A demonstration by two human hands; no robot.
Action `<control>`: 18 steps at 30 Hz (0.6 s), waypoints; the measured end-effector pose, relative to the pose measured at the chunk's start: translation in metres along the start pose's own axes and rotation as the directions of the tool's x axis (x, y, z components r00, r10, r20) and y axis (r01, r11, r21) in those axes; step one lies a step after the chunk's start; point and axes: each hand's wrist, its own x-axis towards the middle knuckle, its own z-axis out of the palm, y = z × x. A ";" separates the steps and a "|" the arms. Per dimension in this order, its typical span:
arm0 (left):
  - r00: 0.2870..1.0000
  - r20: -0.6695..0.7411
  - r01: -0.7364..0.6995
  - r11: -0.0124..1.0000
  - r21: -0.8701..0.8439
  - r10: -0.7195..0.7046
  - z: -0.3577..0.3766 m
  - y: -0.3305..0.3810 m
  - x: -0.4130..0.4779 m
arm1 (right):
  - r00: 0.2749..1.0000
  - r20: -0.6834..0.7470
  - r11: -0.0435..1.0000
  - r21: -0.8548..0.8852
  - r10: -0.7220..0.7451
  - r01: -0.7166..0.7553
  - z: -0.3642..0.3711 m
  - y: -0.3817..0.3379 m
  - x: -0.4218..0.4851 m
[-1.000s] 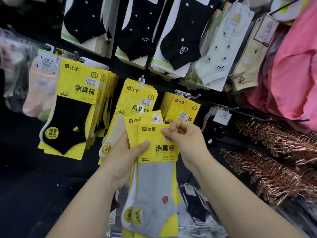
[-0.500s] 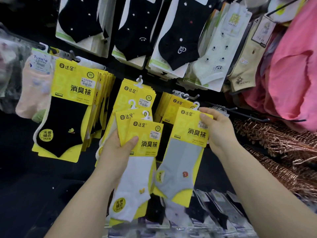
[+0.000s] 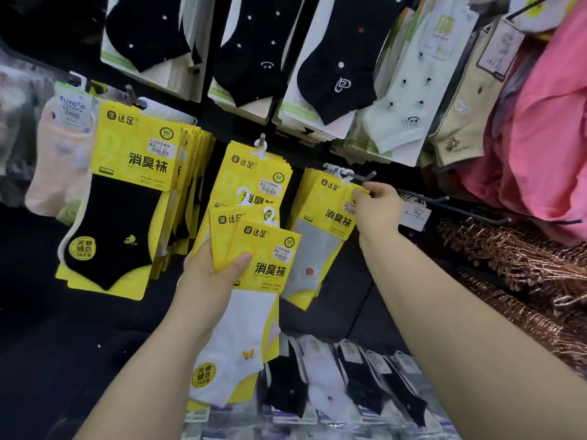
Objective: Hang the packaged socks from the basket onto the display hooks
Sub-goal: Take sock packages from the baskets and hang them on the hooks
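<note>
Glossy yellow card pack (image 3: 330, 204), seemingly metal hook (image 3: 362, 177)

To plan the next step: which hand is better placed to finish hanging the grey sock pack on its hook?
Right. The right hand pinches the grey sock pack at its top corner, beside the hook; the left hand grips other sock packs below.

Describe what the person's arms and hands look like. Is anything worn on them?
No sleeve shows on the left forearm or the right forearm; both are bare up to the picture's edge. The left hand and right hand wear no gloves, and no watch, bracelet or ring is visible.
</note>
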 end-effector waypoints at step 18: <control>0.999 -0.012 0.046 0.999 -0.018 -0.046 0.011 0.005 -0.002 | 0.957 0.269 0.979 0.199 -0.107 0.054 -0.068 0.002 -0.060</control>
